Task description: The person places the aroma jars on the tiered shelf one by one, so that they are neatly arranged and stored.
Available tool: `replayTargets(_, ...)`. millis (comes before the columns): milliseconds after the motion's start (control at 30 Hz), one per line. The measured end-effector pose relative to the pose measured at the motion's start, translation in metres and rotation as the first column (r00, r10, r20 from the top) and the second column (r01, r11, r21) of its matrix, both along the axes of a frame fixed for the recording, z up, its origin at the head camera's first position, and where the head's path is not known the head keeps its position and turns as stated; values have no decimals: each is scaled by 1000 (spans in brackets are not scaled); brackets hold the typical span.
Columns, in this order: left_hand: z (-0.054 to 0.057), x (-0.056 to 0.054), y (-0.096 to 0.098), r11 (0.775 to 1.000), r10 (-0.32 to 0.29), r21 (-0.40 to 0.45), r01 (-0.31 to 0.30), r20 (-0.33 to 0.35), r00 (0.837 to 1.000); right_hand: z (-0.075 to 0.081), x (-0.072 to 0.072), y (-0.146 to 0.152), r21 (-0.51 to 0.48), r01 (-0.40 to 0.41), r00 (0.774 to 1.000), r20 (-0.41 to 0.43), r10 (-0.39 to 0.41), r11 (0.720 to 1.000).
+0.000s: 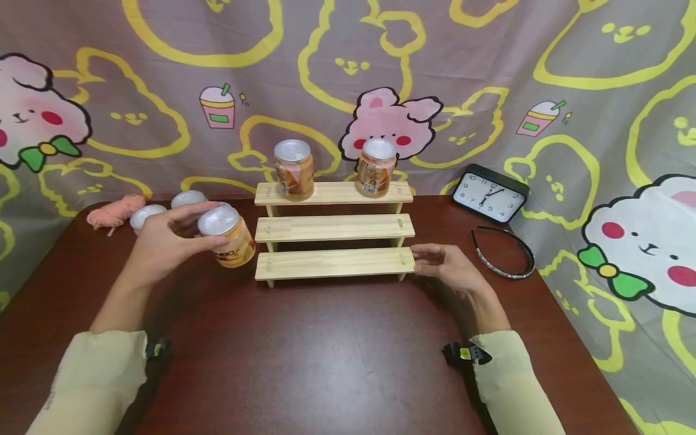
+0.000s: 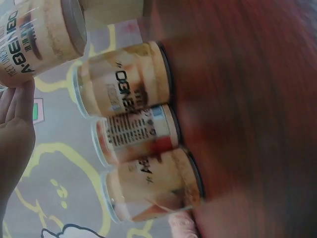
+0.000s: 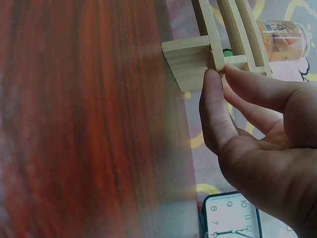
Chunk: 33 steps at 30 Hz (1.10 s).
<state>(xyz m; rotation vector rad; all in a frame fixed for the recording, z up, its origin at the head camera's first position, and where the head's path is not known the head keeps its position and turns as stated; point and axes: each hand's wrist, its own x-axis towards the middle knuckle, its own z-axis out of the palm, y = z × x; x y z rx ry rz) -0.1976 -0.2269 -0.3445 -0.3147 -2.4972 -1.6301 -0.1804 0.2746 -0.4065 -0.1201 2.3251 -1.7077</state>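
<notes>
My left hand (image 1: 163, 238) grips a clear can with a silvery lid and orange-brown label (image 1: 227, 237), held slightly tilted left of the wooden three-step rack (image 1: 334, 228). In the left wrist view this held can (image 2: 42, 37) is at the upper left, its base off the table. Three similar cans (image 2: 143, 186) stand close together on the table, mostly hidden by my left hand in the head view. My right hand (image 1: 448, 266) pinches the right end of the rack's lowest step (image 3: 215, 57) between thumb and fingertip. Two cans (image 1: 294, 170) (image 1: 376, 169) stand apart on the top step.
Pink yarn (image 1: 116, 212) lies at the table's back left. To the right of the rack are a black-framed clock (image 1: 491, 193) and a dark headband with a glittery edge (image 1: 511, 273). A patterned cloth (image 1: 304, 72) hangs behind the brown table (image 1: 315, 362).
</notes>
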Motion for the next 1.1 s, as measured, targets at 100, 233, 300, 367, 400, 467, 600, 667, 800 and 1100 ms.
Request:
replayTargets(100,3,1,5,999,-27,39,28,-13,1000,1,0,0,15,3,1000,5,-3,1000)
replayTargets(233,4,3,9,995,-66,78,69,-37,997,1,2,0,16,-3,1000,9,2,1000)
replayTargets(300,5,4,11,994,-71,83,75,-50,996,1,1,0,11,-4,1000,5,4,1000)
replayTargets(367,7,4,13,993,-70,89,74,-56,996,2,1,0,8,0,1000,7,-1,1000)
replayTargets(400,8,4,14,994,-66,85,71,-60,996,2,1,0,8,4,1000,9,-4,1000)
replayTargets(467,10,3,18,995,-63,77,68,-72,995,2,1,0,9,8,1000,14,-8,1000)
replayTargets(600,12,-1,27,989,-97,98,109,-119,988,3,1,0,11,8,1000,12,-8,1000)
replayTargets(667,13,-3,32,985,-116,112,133,-144,983,3,1,-1,12,7,1000,7,-7,1000)
replayTargets(800,14,-4,43,986,-115,106,130,-139,984,4,1,-1,10,5,1000,5,-5,1000)
replayTargets(1100,18,-7,58,981,-154,102,165,-104,982,0,0,1,-4,4,1000,-7,-5,1000)
